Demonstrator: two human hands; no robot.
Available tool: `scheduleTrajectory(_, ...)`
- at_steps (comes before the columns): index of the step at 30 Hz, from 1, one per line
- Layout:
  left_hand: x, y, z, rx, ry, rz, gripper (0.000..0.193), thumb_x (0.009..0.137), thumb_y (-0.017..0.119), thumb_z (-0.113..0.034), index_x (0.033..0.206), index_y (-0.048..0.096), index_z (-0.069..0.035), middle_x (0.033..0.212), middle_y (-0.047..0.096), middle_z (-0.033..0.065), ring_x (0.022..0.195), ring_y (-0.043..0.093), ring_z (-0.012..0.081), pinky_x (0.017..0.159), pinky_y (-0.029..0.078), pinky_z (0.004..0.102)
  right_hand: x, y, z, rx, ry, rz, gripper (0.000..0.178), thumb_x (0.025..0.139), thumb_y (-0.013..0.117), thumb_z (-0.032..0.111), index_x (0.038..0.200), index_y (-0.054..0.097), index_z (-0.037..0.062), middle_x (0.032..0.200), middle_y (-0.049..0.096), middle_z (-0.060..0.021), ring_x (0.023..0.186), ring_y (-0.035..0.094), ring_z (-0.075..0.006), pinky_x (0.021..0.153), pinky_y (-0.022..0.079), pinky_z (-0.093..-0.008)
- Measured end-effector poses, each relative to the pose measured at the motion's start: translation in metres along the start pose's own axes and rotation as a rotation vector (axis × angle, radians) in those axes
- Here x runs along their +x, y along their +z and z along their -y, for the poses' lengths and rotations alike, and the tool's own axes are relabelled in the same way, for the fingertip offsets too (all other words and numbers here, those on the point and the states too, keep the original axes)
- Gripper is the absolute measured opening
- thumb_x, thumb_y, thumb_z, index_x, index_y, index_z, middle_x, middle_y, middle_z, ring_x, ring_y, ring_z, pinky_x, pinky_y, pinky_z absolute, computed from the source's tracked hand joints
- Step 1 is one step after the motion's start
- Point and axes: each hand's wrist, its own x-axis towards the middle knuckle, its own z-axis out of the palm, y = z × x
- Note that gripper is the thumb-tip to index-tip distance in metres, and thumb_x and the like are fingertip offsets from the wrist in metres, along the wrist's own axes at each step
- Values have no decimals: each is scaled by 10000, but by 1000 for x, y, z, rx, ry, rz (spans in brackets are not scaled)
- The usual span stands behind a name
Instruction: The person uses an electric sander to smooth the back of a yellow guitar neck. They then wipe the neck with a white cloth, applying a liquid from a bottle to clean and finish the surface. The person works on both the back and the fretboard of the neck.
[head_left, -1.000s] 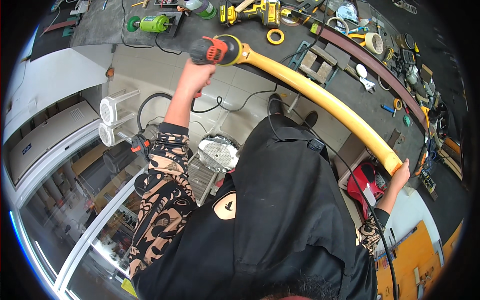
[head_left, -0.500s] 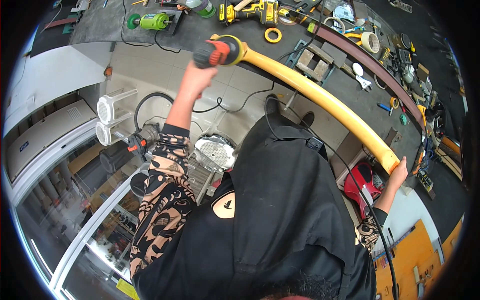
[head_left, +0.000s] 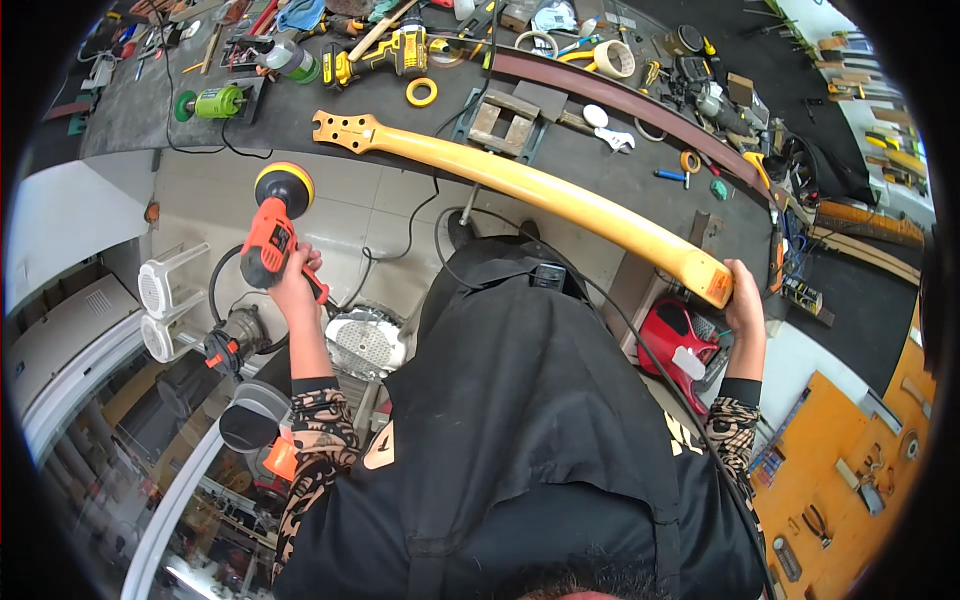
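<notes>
Plainly, left grip (head_left: 297,274) — polisher (head_left: 266,237); right grip (head_left: 743,298) — neck (head_left: 530,184).

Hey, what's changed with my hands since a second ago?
Your left hand has drawn the red power tool back from the headstock, toward your body, so its round pad is now apart from the yellow neck. The view has also swung right. Nothing was taken up or let go: the left hand still grips the tool, and your right hand still holds the neck's other end.

The guitar neck (head_left: 545,188) looks smooth, glossy wood; the polisher (head_left: 267,245), plastic; the apron (head_left: 560,400), matt cloth
</notes>
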Motion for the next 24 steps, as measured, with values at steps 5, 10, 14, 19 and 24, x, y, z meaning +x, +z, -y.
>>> scheduleTrajectory(5, -66, 12, 19, -141, -41, -81, 336, 958, 676, 25, 1293, 667, 34, 1025, 742, 126, 825, 758, 232, 722, 652, 367, 1, 1, 15, 165, 193, 215, 279, 1096, 596, 277, 1169, 694, 26, 1093, 783, -93, 969, 790, -238, 920, 660, -411)
scheduleTrajectory(10, -140, 14, 37, -243, -53, -172, 298, 968, 672, -3, 1265, 674, 23, 1010, 748, 133, 828, 750, 236, 710, 629, 370, -3, 23, 53, 108, 261, 568, 154, 1047, 550, 182, 1053, 643, 60, 967, 679, -26, 837, 678, -154, 823, 601, -324)
scheduleTrajectory(14, -192, 12, 50, -290, -57, -253, 295, 969, 656, 0, 1260, 669, 45, 995, 744, 147, 822, 739, 239, 705, 616, 365, 22, 29, 75, 8, 465, 947, 448, 1045, 628, 275, 1371, 652, -31, 1262, 756, -163, 1061, 779, -266, 944, 650, -419)
scheduleTrajectory(19, -248, 20, 54, -354, -71, -334, 294, 959, 654, -3, 1249, 674, 37, 990, 746, 144, 806, 734, 235, 698, 613, 359, 40, 68, 86, -149, 506, 1328, 849, 1065, 711, 612, 1594, 582, -40, 1383, 749, -287, 1116, 811, -364, 925, 692, -542)
scheduleTrajectory(24, -284, -2, 83, -386, -57, -392, 303, 953, 690, -40, 1250, 710, 20, 991, 774, 111, 812, 774, 231, 672, 633, 353, 14, 134, 133, -237, 683, 1520, 924, 1080, 616, 721, 1558, 575, -68, 1280, 772, -279, 1077, 812, -324, 948, 665, -484)
